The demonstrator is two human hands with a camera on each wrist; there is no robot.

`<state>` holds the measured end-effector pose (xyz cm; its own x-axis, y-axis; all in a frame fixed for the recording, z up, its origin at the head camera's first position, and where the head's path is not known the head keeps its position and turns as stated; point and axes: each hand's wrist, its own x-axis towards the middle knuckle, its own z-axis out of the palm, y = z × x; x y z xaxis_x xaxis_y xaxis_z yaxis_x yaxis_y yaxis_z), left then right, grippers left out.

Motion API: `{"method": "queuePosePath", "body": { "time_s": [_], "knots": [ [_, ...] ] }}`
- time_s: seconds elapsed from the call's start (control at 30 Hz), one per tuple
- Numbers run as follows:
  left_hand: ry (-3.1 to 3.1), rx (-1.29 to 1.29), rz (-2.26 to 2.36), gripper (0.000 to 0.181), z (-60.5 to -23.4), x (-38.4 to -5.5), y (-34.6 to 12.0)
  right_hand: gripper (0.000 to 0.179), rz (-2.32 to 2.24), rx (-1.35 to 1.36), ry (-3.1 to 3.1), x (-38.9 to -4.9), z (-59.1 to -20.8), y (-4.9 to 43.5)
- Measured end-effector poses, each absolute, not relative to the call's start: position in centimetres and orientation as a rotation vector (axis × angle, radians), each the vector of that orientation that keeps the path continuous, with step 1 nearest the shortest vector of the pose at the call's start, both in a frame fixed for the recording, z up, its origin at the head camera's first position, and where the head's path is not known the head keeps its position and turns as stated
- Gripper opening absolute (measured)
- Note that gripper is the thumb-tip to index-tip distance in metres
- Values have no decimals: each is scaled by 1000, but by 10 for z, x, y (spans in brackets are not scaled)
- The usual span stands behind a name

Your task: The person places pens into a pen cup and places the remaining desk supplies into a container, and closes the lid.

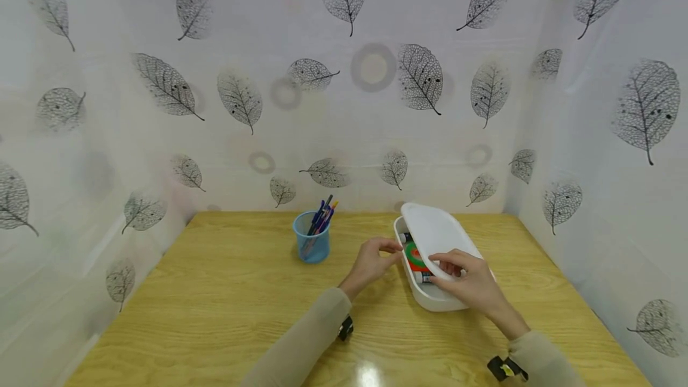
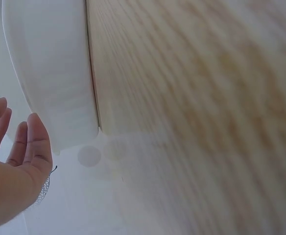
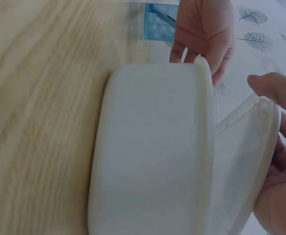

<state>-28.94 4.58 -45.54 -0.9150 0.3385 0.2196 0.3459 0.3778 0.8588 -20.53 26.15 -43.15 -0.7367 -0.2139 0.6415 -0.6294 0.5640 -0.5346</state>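
Observation:
A white plastic box (image 1: 438, 301) stands on the table with its lid (image 1: 443, 232) tilted up along the left side. My right hand (image 1: 470, 279) holds the lid's near left edge between thumb and fingers. At the box's left rim is my left hand (image 1: 373, 263), its fingers loosely bent and fingertips right at the rim. In the left wrist view, a gap shows between that hand's thumb and fingers. Inside the box lie a green and red round item (image 1: 412, 254) and white cylinders with dark parts (image 1: 421, 278). The lid hides the rest of the contents.
A blue mesh pen cup (image 1: 313, 246) with several pens (image 1: 322, 217) stands left of the box, toward the back of the wooden table (image 1: 231, 297). White curtains with leaf prints (image 1: 346, 118) enclose the back and both sides.

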Motion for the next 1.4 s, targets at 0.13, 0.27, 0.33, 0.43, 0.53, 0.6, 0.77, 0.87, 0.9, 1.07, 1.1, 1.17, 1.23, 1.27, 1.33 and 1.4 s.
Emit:
{"method": "queuePosePath", "body": {
  "time_s": [0.13, 0.27, 0.33, 0.43, 0.53, 0.6, 0.77, 0.87, 0.9, 1.07, 1.1, 1.17, 1.23, 1.27, 1.33, 1.4],
  "knots": [
    [-2593, -669, -1631, 16, -456, -289, 45, 37, 1100, 655, -2328, -206, -439, 260],
    [-2560, -722, -1667, 21, -455, -287, 45, 36, 1112, 632, -2357, -205, -442, 258],
    [-2556, -740, -1681, 20, -455, -287, 45, 36, 1106, 621, -2379, -205, -444, 257],
    [-2562, -756, -1701, 17, -456, -287, 47, 34, 1105, 612, -2401, -204, -446, 255],
    [-2568, -770, -1768, 16, -457, -288, 48, 34, 1101, 608, -2396, -203, -449, 253],
    [-2556, -782, -1819, 15, -460, -290, 49, 33, 1101, 619, -2388, -204, -452, 253],
    [-2541, -759, -1908, 11, -466, -294, 50, 33, 1065, 686, -2378, -206, -459, 254],
    [-2564, -717, -1917, 12, -463, -293, 51, 33, 1047, 710, -2373, -206, -460, 252],
    [-2574, -705, -1914, 13, -463, -293, 51, 34, 1042, 712, -2374, -205, -460, 252],
    [-2624, -734, -1896, 23, -460, -293, 51, 35, 1008, 738, -2376, -204, -461, 250],
    [-2634, -748, -1896, 24, -460, -294, 51, 36, 1004, 743, -2376, -204, -461, 250],
    [-2651, -770, -1897, 24, -461, -295, 52, 36, 996, 760, -2364, -204, -462, 250],
    [-2659, -782, -1896, 24, -463, -296, 52, 37, 984, 776, -2356, -204, -463, 250],
    [-2664, -785, -1899, 24, -463, -296, 52, 37, 979, 784, -2351, -204, -463, 250],
    [-2670, -793, -1896, 24, -463, -295, 52, 37, 964, 793, -2347, -204, -463, 249],
    [-2681, -799, -1894, 25, -462, -295, 51, 38, 950, 792, -2355, -204, -462, 249]
  ]
}}
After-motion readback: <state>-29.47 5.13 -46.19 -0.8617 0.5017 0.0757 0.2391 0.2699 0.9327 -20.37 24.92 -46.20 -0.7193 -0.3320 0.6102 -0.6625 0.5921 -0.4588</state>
